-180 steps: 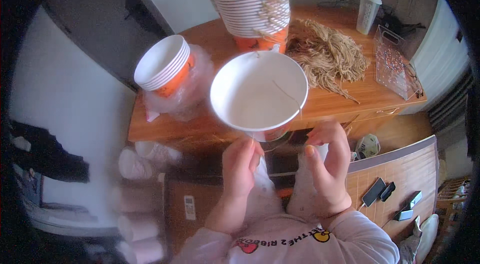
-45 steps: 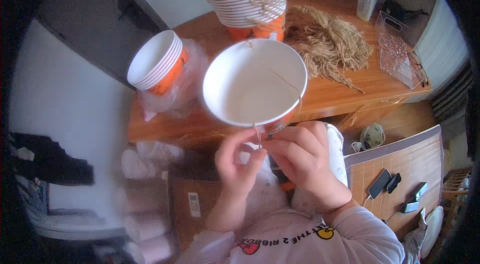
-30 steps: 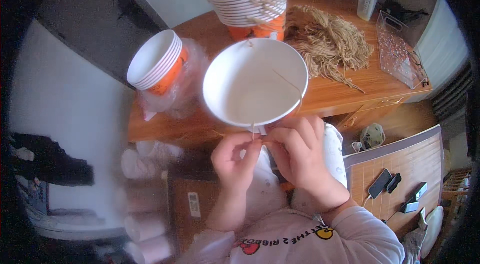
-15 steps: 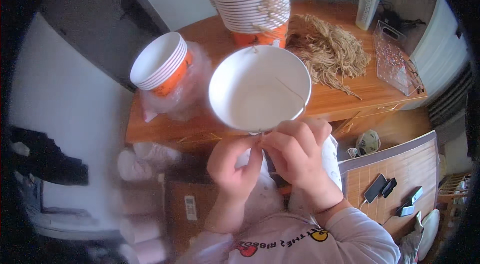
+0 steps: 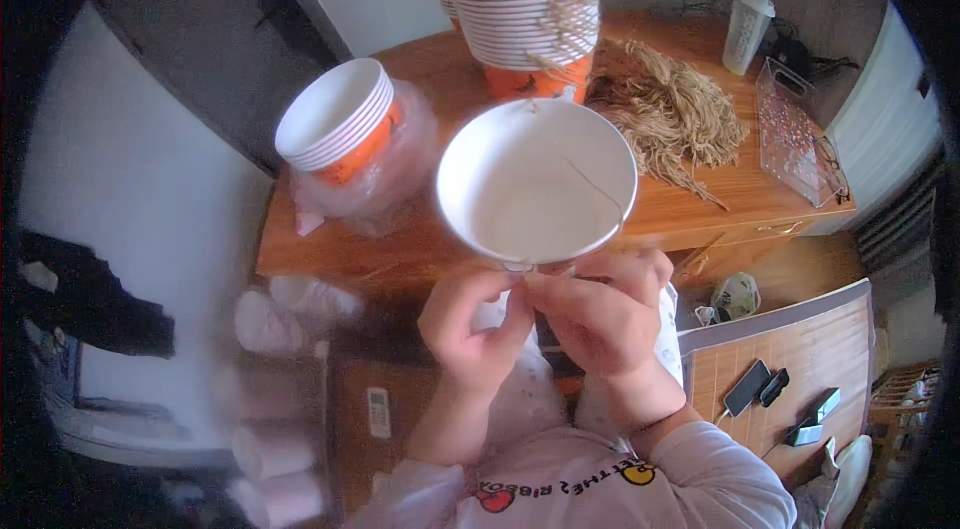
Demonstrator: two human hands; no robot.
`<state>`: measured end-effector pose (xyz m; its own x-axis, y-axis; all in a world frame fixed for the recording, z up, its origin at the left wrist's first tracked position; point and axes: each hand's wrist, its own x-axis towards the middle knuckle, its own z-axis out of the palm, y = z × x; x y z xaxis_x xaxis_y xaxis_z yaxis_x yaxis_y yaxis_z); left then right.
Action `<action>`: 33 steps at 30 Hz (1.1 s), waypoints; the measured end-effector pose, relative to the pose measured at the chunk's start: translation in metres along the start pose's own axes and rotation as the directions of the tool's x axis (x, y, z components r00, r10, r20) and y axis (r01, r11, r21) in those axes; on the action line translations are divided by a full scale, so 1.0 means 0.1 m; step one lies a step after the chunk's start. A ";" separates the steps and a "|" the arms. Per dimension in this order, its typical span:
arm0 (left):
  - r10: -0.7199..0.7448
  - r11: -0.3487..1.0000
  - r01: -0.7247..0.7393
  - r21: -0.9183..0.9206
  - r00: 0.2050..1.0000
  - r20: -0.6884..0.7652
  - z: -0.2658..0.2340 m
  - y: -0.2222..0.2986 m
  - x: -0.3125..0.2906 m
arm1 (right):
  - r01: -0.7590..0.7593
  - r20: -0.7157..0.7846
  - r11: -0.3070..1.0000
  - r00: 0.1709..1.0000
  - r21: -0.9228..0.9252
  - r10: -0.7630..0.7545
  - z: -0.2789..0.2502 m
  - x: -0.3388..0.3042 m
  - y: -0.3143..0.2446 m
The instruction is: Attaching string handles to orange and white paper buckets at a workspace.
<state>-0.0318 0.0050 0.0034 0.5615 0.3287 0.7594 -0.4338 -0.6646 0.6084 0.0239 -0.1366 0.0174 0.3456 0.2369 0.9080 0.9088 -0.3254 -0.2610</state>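
Left hand: the left hand (image 5: 475, 324) is at the near rim, thumb and forefinger drawn into a narrow pinch.
Right hand: the right hand (image 5: 605, 314) meets it there, fingers curled and tips together; what lies between the fingertips is too small to tell.
Paper bucket: the white-lined paper bucket (image 5: 525, 199) is just beyond the hands, its mouth tipped toward the wearer; what supports it is hidden.
Twine strand: one twine strand (image 5: 595, 181) runs along the inside to the right rim, and a small twine knot (image 5: 533, 107) sits at the far rim.
Tall stack: behind the bucket, a tall stack of buckets (image 5: 515, 4), orange at the bottom, has twine on its right side.
Short stack: at left, nested orange buckets (image 5: 335, 119) lean in clear plastic wrap (image 5: 370, 199).
Twine heap: loose tan twine (image 5: 685, 114) lies right of the tall stack on the wooden surface (image 5: 330, 254).
Surface's right end: a lidded cup with a straw (image 5: 747, 29) stands near a clear handled tray (image 5: 790, 134).
Lower right: a phone (image 5: 747, 387) lies on a slatted mat (image 5: 810, 334).
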 end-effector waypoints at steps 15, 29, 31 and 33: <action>0.161 0.985 -0.164 0.048 0.985 0.060 -0.02 0.06 0.04 | -0.153 0.061 0.985 0.987 0.080 0.149 0.03 0.01 -0.03; 0.082 0.997 -0.082 0.004 0.993 0.085 -0.04 0.06 -0.03 | -0.191 0.029 0.975 0.982 0.110 0.189 0.02 0.00 0.00; 0.029 0.998 -0.025 -0.058 0.997 0.067 -0.02 0.02 -0.09 | -0.168 0.027 0.984 0.986 0.059 0.166 0.02 0.01 -0.01; -0.025 0.992 0.032 -0.124 0.998 0.052 0.00 0.02 -0.13 | -0.164 0.030 0.985 0.986 0.047 0.163 0.02 -0.01 0.02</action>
<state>-0.0405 -0.0004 -0.0053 0.6084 0.3099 0.7306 -0.4995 -0.5659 0.6560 0.0260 -0.1357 0.0148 0.4960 0.2080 0.8430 0.8497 -0.3164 -0.4219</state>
